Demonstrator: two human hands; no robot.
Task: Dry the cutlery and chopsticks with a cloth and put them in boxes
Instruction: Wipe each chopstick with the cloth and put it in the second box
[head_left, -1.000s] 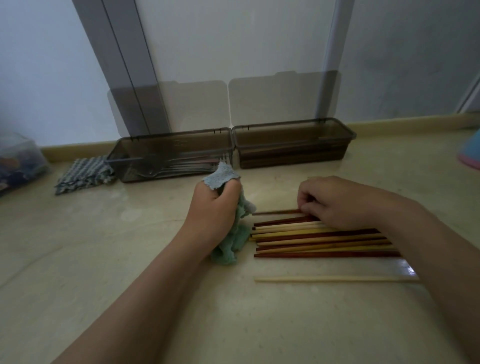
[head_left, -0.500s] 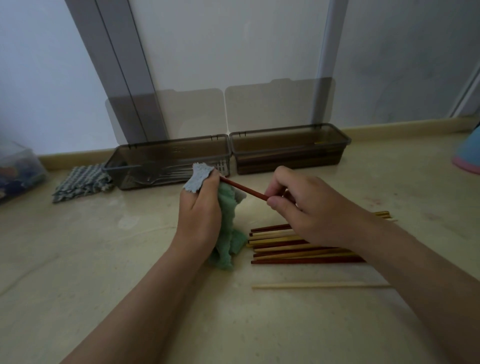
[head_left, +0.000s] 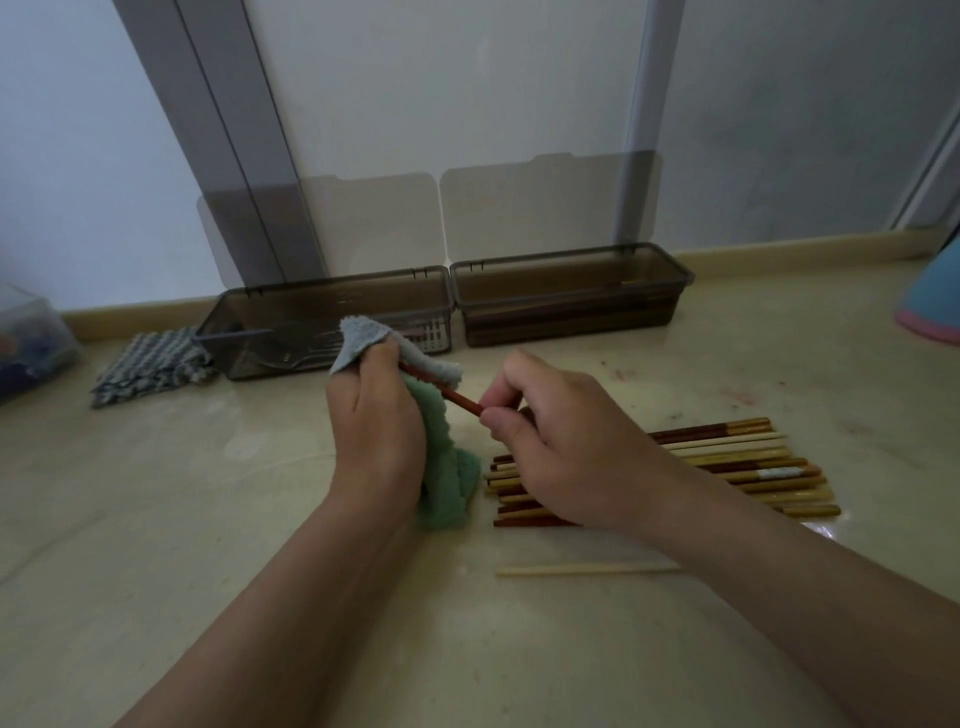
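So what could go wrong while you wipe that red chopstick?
The right hand only pinches the red chopstick with its fingertips, so it might slip out of the cloth in the left hand. Its wrist hangs over the chopstick pile and could scatter it.

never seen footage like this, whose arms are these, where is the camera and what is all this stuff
No machine here: a person works bare-handed, and the one camera sits on their head, looking down. The left hand grips a green and blue cloth wrapped round a dark red chopstick, whose other end the right hand pinches. On the pale stone counter lie a row of red, brown and pale wooden chopsticks and one pale chopstick apart, nearer the person. Behind stand two smoky clear plastic boxes, lids up: the left box holds metal cutlery, the right box chopsticks. A folded striped cloth lies left of them.
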